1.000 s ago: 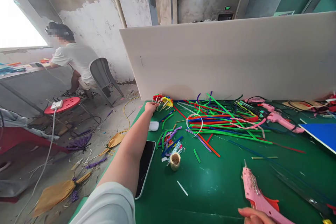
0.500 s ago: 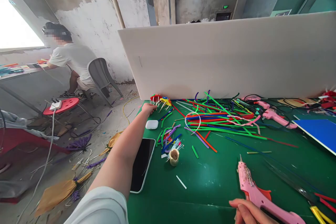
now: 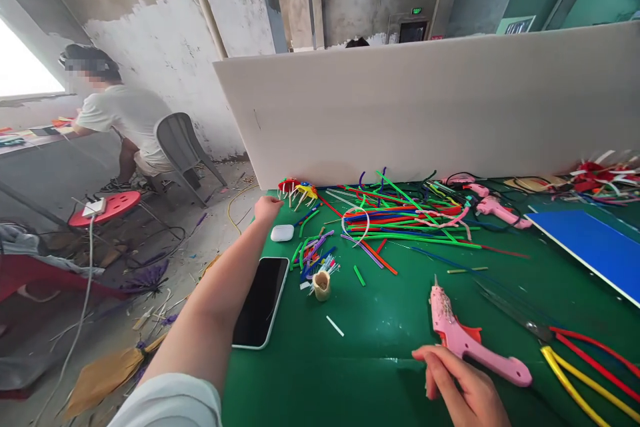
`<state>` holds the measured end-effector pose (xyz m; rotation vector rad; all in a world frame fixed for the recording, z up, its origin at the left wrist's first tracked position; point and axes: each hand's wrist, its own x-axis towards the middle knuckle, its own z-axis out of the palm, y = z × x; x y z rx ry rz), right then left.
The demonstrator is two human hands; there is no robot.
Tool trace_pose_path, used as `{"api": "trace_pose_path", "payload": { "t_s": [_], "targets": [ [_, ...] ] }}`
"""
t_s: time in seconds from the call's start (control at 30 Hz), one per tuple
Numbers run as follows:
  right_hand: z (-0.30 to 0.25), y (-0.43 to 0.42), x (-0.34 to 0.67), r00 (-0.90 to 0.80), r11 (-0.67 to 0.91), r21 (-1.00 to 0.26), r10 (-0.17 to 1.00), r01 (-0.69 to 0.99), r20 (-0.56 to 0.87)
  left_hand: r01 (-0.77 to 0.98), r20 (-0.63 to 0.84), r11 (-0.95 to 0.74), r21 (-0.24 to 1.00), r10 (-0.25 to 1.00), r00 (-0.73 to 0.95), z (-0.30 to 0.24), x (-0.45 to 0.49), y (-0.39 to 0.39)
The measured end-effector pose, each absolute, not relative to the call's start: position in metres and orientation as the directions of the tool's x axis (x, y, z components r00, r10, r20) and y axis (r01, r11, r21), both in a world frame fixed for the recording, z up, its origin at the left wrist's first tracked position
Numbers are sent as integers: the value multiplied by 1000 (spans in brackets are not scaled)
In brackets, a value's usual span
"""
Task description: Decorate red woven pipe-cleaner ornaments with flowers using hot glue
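Observation:
My left hand (image 3: 267, 208) is stretched to the table's far left corner, its fingers closed. It is beside a small red, yellow and blue piece with white prongs (image 3: 299, 192), a slight gap between them. Whether the fingers hold anything is too small to see. My right hand (image 3: 457, 377) hovers at the front right, fingers curled together with nothing visible in them. Just behind it lies a pink glue gun (image 3: 457, 330), its nozzle pointing away. To the right are cutting tools with red and yellow handles (image 3: 555, 347).
Pipe cleaners (image 3: 400, 221) are heaped along a white partition (image 3: 420, 107). A phone (image 3: 261, 303), a white earbuds case (image 3: 283, 233) and a small tan cup (image 3: 321, 287) are near my left arm. A blue board (image 3: 590, 247) lies right. One person (image 3: 125, 110) sits at another table.
My left hand has drawn back slightly left from the red and yellow piece. My right hand shows more fully, beside the glue gun. The view has shifted a little to the right.

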<state>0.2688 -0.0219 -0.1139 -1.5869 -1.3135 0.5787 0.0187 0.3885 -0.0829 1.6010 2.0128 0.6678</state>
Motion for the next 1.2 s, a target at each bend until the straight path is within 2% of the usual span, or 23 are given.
{"api": "trace_pose_path", "payload": {
  "t_s": [0.13,0.3,0.47,0.6,0.77,0.9,1.07,1.2],
  "targets": [
    [-112,-25,265,355,-25,-901,924,432,144,773,56,146,617,972,-228,-74,17,362],
    [-108,-25,266,361,-82,-939,932,334,47,786,284,38,618,921,-267,-62,18,318],
    [-106,-25,270,389,-30,-928,913,372,127,772,477,-169,613,858,-190,-44,33,274],
    [-104,-26,272,390,48,-923,897,381,207,729,577,-310,610,805,-141,-33,49,232],
    [-106,-29,276,419,68,-934,880,351,222,714,604,-360,600,789,-110,-55,52,156],
    [-107,-30,278,491,67,-950,844,305,217,816,622,-284,503,775,-113,-86,31,101],
    [-104,-31,276,499,83,-981,851,177,162,924,567,-141,355,819,-93,-111,8,82],
    [-102,-32,277,512,84,-992,851,91,119,957,577,-105,269,814,-73,-117,9,85]
  ]
}}
